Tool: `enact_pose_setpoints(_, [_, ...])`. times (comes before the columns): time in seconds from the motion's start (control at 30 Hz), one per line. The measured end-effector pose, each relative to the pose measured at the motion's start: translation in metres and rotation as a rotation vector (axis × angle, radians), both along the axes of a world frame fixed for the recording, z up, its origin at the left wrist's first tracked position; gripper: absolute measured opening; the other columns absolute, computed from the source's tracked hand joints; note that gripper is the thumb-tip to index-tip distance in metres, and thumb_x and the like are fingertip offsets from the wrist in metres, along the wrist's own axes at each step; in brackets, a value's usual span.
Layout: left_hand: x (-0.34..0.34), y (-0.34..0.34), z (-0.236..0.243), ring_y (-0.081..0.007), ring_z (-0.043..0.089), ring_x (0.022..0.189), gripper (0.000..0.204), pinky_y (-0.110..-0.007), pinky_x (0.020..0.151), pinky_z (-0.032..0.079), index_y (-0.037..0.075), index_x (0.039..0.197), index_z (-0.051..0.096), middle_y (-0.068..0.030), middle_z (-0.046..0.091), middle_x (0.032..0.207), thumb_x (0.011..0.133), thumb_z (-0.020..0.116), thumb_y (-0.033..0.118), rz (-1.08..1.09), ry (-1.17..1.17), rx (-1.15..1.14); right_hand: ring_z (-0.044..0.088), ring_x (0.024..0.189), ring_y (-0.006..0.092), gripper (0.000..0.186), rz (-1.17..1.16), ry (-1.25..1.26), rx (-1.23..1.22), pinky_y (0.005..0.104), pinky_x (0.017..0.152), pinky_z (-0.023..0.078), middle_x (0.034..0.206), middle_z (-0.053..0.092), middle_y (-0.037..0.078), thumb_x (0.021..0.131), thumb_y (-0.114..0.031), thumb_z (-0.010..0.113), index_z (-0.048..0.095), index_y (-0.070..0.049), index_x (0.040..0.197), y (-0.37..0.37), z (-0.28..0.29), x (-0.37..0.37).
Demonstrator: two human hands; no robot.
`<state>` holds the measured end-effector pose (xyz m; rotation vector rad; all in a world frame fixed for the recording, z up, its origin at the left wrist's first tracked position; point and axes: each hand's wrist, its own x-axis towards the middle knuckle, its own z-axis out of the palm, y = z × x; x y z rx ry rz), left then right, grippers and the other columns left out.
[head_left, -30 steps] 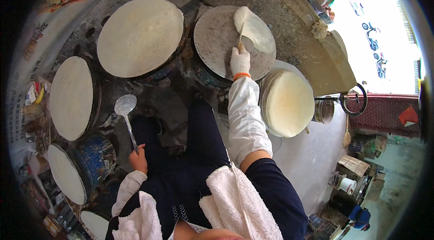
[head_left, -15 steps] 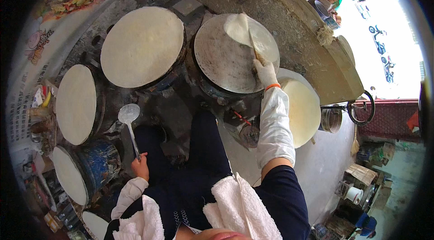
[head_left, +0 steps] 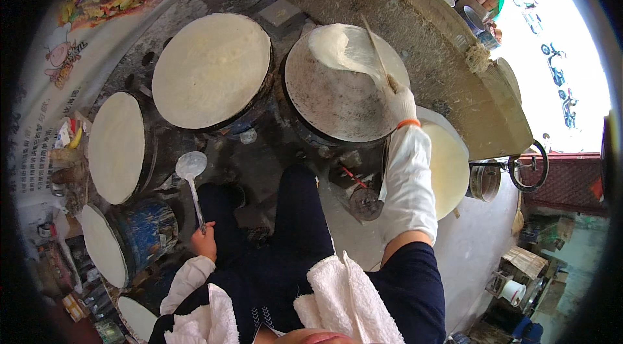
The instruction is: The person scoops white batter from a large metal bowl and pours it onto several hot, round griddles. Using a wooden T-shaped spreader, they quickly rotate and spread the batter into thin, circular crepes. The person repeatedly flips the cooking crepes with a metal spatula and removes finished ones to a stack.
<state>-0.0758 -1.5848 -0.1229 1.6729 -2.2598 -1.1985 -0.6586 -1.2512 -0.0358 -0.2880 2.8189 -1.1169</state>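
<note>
My right hand, in a white knitted glove with an orange band at the wrist, is closed round a thin wooden batter spreader. It reaches over the right edge of a round dark griddle. Pale wet batter lies in a thick streak across the griddle's far side and thins toward the right rim; the near left part is bare. By my left knee, my bare left hand is wrapped round the handle of a metal ladle. The ladle's bowl has a whitish coating and is held over the floor.
More round griddles covered with pale sheets stand in an arc at my left: a far one, a middle one, a nearer one. Right of my arm is a wide round pale yellow surface. A brown partition rises behind the griddle.
The spreader has shifted right, and the batter streak reaches farther left on the griddle with a changed curved edge. My left hand and the ladle stay nearly still. The whole view has shifted slightly.
</note>
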Motion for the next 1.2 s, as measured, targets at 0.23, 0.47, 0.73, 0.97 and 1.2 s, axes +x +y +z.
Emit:
enact_pose_setpoints(0.23, [-0.01, 0.004, 0.01, -0.011, 0.05, 0.056, 0.022, -0.034, 0.053, 0.037, 0.007, 0.096, 0.078, -0.0032, 0.056, 0.061, 0.09, 0.059, 0.017, 0.008, -0.036, 0.008, 0.067, 0.112, 0.0325, 0.047, 0.378, -0.052, 0.001, 0.0378, 0.098, 0.049, 0.122, 0.066, 0.022, 0.094, -0.024, 0.062, 0.056, -0.011, 0.139, -0.027, -0.001, 0.046])
enact_pose_setpoints(0.47, [-0.01, 0.01, 0.009, -0.0098, 0.048, 0.055, 0.021, -0.032, 0.053, 0.036, 0.006, 0.097, 0.077, -0.0012, 0.055, 0.061, 0.09, 0.059, 0.014, -0.001, 0.022, -0.029, 0.067, 0.106, 0.038, 0.044, 0.314, -0.023, 0.055, 0.0421, 0.092, 0.051, 0.11, 0.068, 0.026, 0.093, -0.024, 0.062, 0.059, -0.008, 0.134, -0.003, 0.018, 0.065])
enact_pose_setpoints(0.73, [-0.007, 0.01, 0.017, -0.0123, 0.055, 0.061, 0.021, -0.033, 0.057, 0.04, 0.006, 0.098, 0.077, -0.0042, 0.061, 0.066, 0.09, 0.06, 0.015, 0.034, -0.009, 0.025, 0.069, 0.098, 0.0377, 0.046, 0.454, -0.033, 0.231, 0.0415, 0.085, 0.053, 0.106, 0.069, 0.026, 0.095, -0.028, 0.06, 0.058, -0.006, 0.135, -0.029, -0.004, -0.021])
enact_pose_setpoints(0.97, [0.012, 0.016, 0.011, -0.0128, 0.053, 0.06, 0.023, -0.034, 0.058, 0.04, 0.007, 0.099, 0.077, -0.0042, 0.058, 0.063, 0.091, 0.058, 0.018, 0.019, 0.029, -0.065, 0.064, 0.118, 0.0269, 0.044, 0.393, -0.212, -0.072, 0.0339, 0.1, 0.047, 0.121, 0.068, 0.021, 0.096, -0.016, 0.061, 0.056, -0.006, 0.138, 0.036, 0.005, 0.125])
enact_pose_setpoints(1.2, [0.003, 0.014, 0.019, -0.0093, 0.046, 0.054, 0.022, -0.032, 0.052, 0.034, 0.006, 0.101, 0.077, 0.0007, 0.052, 0.058, 0.091, 0.06, 0.016, 0.001, 0.021, 0.005, 0.062, 0.095, 0.012, 0.045, 0.111, -0.249, -0.326, 0.0266, 0.087, 0.048, 0.106, 0.071, 0.006, 0.097, -0.023, 0.063, 0.058, 0.001, 0.135, 0.029, -0.027, 0.113])
